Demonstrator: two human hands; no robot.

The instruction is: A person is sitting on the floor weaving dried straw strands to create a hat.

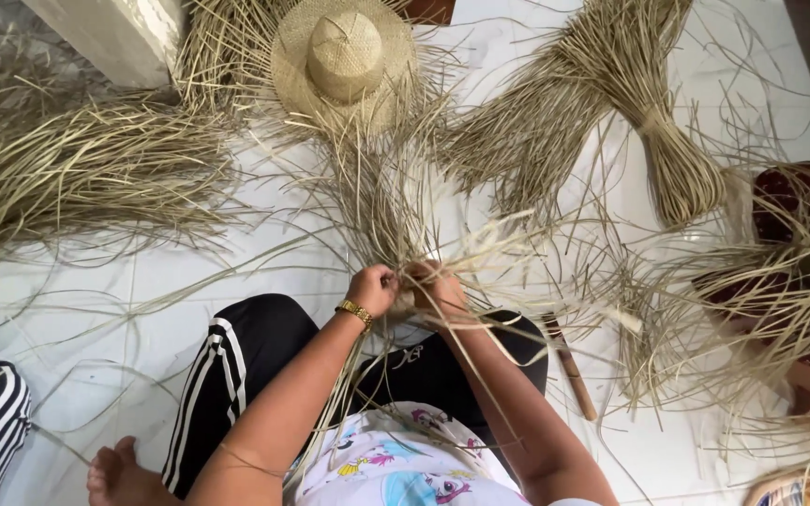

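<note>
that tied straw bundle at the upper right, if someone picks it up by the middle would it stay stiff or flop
The tied bundle would probably hold together at its bound waist, where the strands are cinched tight. Its long upper strands fan out loosely, so they would likely droop and splay. It looks light for its bulk, being thin dry strips, and stray pieces may well slip out onto the white tiled floor.

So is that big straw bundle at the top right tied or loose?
Tied. The straw bundle is pinched in at a narrow waist by a band, and its strands fan out wide above it and lie packed together below it on the white floor.
</note>
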